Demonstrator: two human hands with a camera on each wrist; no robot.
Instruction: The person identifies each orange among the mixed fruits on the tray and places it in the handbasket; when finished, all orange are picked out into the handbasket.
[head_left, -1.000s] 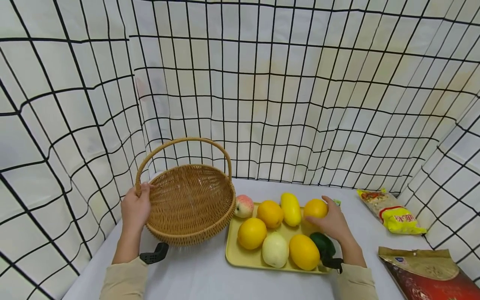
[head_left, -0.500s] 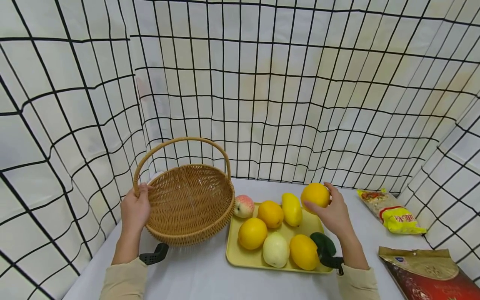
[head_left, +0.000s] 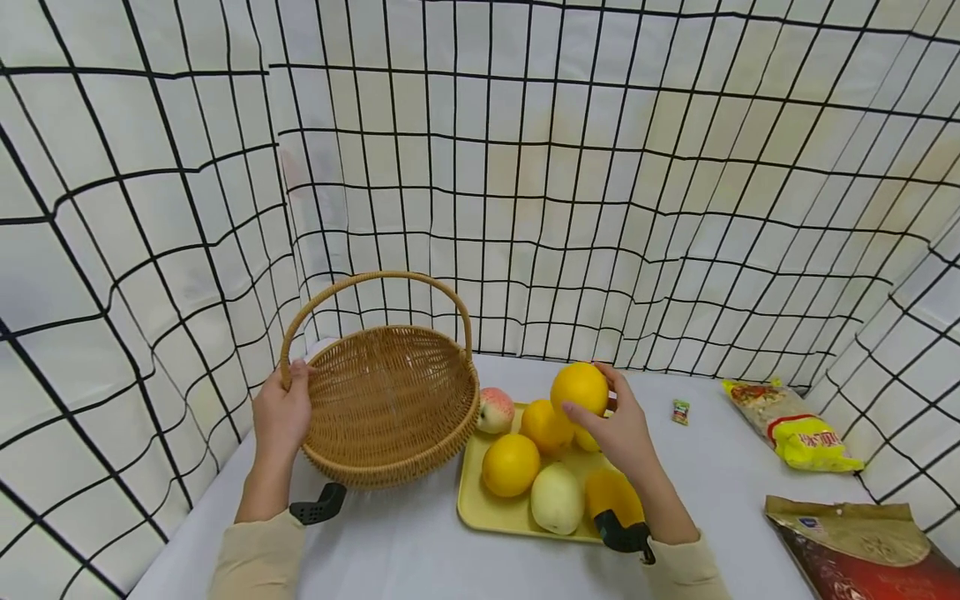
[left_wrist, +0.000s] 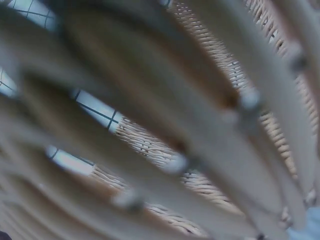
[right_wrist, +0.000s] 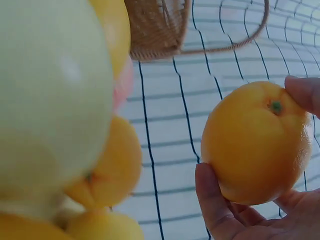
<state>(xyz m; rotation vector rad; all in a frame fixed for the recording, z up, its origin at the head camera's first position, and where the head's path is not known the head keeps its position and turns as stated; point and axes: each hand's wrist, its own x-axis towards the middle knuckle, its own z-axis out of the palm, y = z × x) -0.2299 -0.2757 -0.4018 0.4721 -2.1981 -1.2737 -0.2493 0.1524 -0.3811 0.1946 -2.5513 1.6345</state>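
The right hand (head_left: 618,425): fingers curled round a smooth, nearly round orange fruit (head_left: 580,387), which has no marked long axis. This fruit is held above the far part of a yellow rectangular tray (head_left: 480,515) of fruit; the basket's mouth lies to its left, apart. The left hand (head_left: 282,408) grips the round brown wicker basket (head_left: 393,408) at its handle's base, mouth tilted toward the person. Right on the surface: a clear-and-yellow plastic packet (head_left: 795,429), red characters illegible; a red-and-gold pouch (head_left: 862,542), lettering too small.
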